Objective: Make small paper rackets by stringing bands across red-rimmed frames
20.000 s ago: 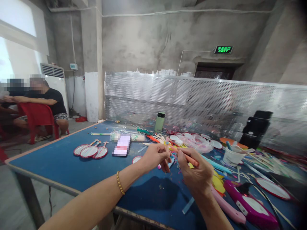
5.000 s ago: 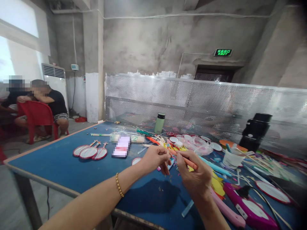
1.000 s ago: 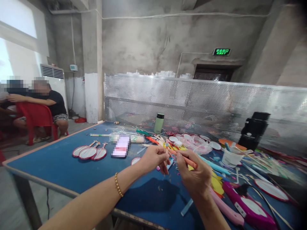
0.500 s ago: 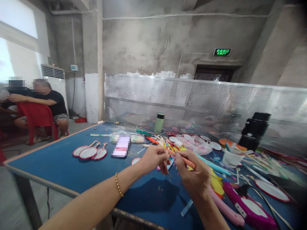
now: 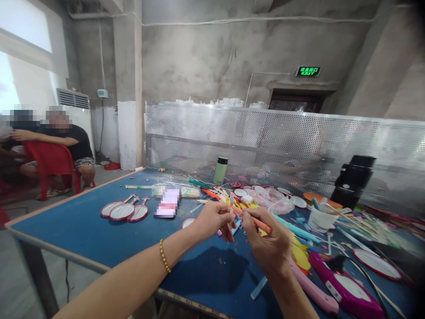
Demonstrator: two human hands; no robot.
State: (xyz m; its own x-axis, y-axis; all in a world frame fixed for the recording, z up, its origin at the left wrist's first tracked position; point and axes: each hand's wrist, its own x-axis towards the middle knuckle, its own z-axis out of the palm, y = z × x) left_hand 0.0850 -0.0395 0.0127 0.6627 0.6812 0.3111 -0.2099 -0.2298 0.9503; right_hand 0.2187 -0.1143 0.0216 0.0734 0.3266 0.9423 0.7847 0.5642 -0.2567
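Note:
My left hand [image 5: 214, 220], with a gold bead bracelet [image 5: 164, 256] on its wrist, is closed in a pinch on a thin wooden stick [image 5: 231, 212] held upright above the blue table [image 5: 83, 230]. My right hand [image 5: 268, 241] is closed round an orange pen-like tool [image 5: 260, 224], whose tip points left at the stick. Both hands meet over the middle of the table. Curled colored strips lie just below them.
Three round red-rimmed paddle fans [image 5: 122, 210] lie at left, a blurred phone [image 5: 167, 203] beside them. A green bottle [image 5: 220, 170], a white cup [image 5: 319, 219], a magenta glue gun [image 5: 345, 283] and scattered sticks crowd the right. A perforated metal screen [image 5: 282, 141] backs the table. People sit on a red chair [image 5: 49, 166].
Almost nothing differs over the last second: both hands stay together over the table, with only slight shifts of the fingers and the tool tip against the stick.

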